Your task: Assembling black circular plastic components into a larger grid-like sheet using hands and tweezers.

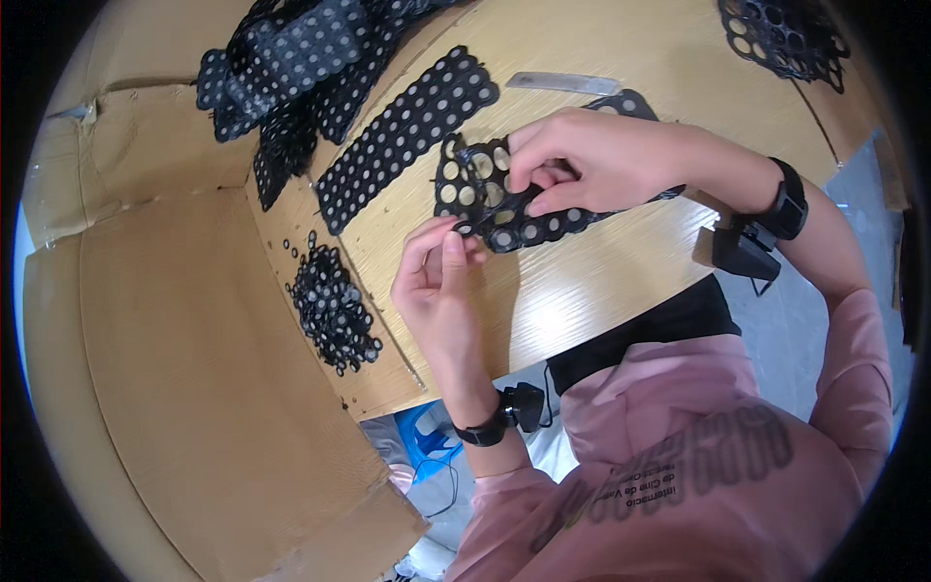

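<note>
A black rubbery sheet [543, 230] with rows of round pieces lies on the table under my hands. Along its left part several holes are open and the table shows through. My left hand [436, 276] is closed in a pinch at the sheet's near left corner, on a small black ring with a light centre [464, 229]. Whether that ring is still joined to the sheet cannot be made out. My right hand [601, 160] rests over the sheet's middle with curled fingers, gripping it. Part of the sheet is hidden beneath that hand.
A whole dotted sheet [407, 136] lies to the left, below a heap of similar sheets [310, 58]. Loose small rings form a pile [335, 310] at the table's left. Beyond my right hand lies a flat metal strip [562, 82]. Holed black sheets [786, 39] sit far right. Cardboard [184, 359] borders the left.
</note>
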`<control>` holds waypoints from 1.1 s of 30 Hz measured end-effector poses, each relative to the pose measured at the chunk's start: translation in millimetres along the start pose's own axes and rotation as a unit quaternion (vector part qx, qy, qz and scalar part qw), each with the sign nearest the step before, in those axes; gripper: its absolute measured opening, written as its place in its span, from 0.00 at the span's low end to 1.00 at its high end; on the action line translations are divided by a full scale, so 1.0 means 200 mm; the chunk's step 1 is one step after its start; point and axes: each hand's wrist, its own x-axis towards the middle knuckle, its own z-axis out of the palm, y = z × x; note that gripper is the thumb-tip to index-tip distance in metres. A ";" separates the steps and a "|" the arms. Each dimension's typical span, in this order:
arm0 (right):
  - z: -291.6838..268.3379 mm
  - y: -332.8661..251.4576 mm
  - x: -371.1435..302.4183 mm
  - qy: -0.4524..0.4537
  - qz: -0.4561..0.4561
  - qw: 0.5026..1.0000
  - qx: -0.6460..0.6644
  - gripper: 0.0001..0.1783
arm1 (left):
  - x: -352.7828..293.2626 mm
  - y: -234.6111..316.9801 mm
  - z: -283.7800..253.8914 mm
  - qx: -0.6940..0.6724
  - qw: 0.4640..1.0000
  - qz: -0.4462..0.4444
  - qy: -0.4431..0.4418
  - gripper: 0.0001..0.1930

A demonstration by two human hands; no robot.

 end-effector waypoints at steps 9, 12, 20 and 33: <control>0.00 0.01 0.00 0.014 0.017 0.995 -0.102 0.11 | 0.19 0.02 -0.69 0.332 0.896 0.126 0.265 0.05; 0.00 0.03 0.00 0.023 -0.020 0.989 -0.142 0.11 | 0.22 0.02 -0.93 0.410 0.846 0.127 0.316 0.05; 0.00 -0.01 0.00 0.022 0.016 0.987 -0.160 0.15 | 0.19 -0.02 -0.88 0.510 0.803 0.109 0.289 0.07; 0.00 0.08 0.02 0.099 -0.062 0.979 -0.166 0.15 | -0.02 0.07 0.19 0.325 0.928 0.173 -0.052 0.09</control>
